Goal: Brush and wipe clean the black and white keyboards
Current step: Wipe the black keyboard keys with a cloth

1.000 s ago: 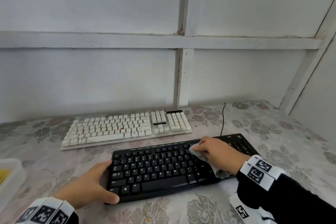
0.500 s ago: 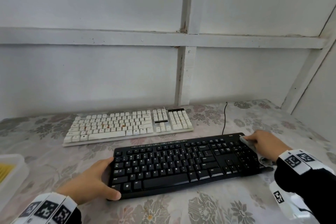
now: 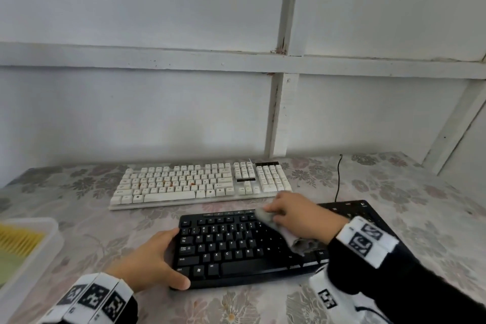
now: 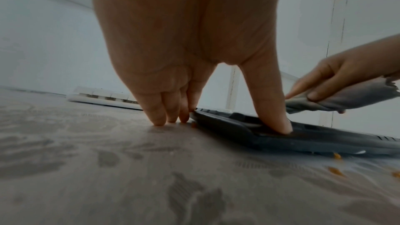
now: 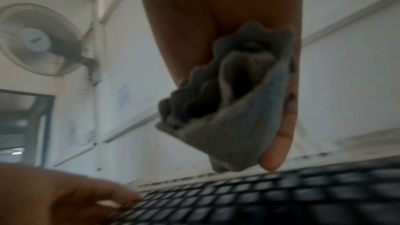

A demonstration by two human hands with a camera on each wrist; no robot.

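- The black keyboard (image 3: 252, 247) lies at the near middle of the table (image 3: 434, 205), which is covered in a grey floral cloth; its black cable (image 3: 338, 179) runs from its far right end toward the wall.
- The left hand (image 3: 152, 263) steadies the keyboard's left end; the thumb (image 4: 272, 105) presses down on the near left corner of the key bed, while the other fingers (image 4: 173, 109) are held close together, straight, with their tips on the tablecloth against the keyboard's left edge.
- The right hand (image 3: 302, 216) holds a crumpled grey-blue cloth (image 3: 276, 226) over the upper rows at the keyboard's middle; its fingers are curled over the cloth and pinch it against the thumb; a bunched tail of the cloth (image 5: 227, 109) hangs under the palm just above the keys; whether the cloth touches the keys cannot be told from the blurred wrist view.
- The white keyboard (image 3: 200, 181) sits just beyond the black one, parallel to it and nearer the wall, apart from both hands; some of its middle keys carry orange specks.
- Small orange crumbs (image 4: 335, 170) lie on the tablecloth beside the black keyboard's near edge.
- A translucent plastic tray (image 3: 50, 234) stands at the table's left edge; yellow bristles (image 3: 18, 242) show inside it.
- Both wrists wear white bands with black square markers; a wall fan (image 5: 41, 40) shows in the right wrist view.
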